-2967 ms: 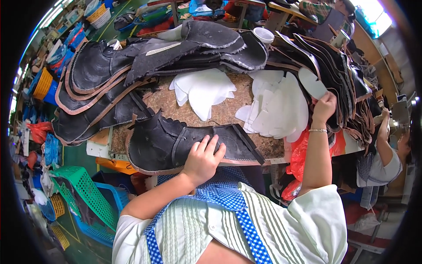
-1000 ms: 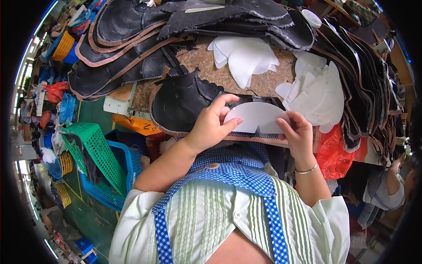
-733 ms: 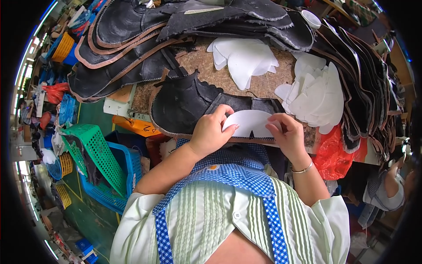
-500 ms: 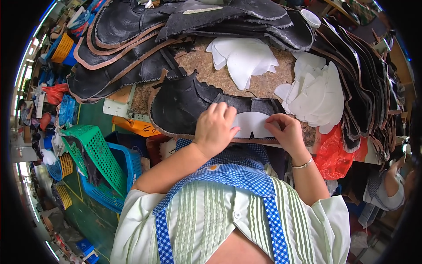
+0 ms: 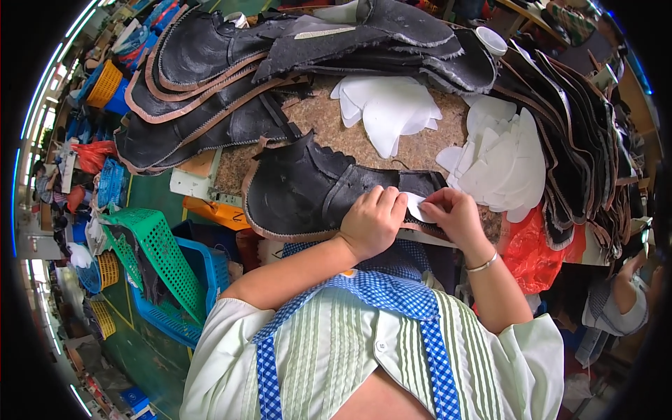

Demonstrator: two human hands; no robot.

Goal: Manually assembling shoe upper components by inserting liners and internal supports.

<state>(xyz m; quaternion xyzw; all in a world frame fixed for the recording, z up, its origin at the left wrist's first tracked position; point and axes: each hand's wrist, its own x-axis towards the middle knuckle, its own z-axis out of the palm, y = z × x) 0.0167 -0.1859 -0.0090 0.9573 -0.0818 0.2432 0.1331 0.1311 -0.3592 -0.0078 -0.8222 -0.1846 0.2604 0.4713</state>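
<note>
A black shoe upper (image 5: 290, 189) with a brown edge lies flat in front of me at the near edge of the worktop. Over its right part sits a small white stiffener piece (image 5: 416, 204), largely covered by my fingers. My left hand (image 5: 376, 222) is closed, its bent fingers pressed on the left side of that piece. From the other side my right hand (image 5: 451, 215) pinches the piece between thumb and fingers. The underside of the piece and both thumb tips are partly hidden.
Loose white pieces lie in two heaps (image 5: 390, 108) (image 5: 500, 157) on the brown speckled worktop (image 5: 308, 115). Stacked black uppers (image 5: 203, 52) rise behind and to the right. A red plastic bag (image 5: 528, 255) hangs at right; green (image 5: 157, 248) and blue baskets (image 5: 192, 280) stand at left.
My left hand has shifted right, closer to my right hand. The white piece, earlier flat and widely visible, is now mostly covered. The upper has moved slightly right in view.
</note>
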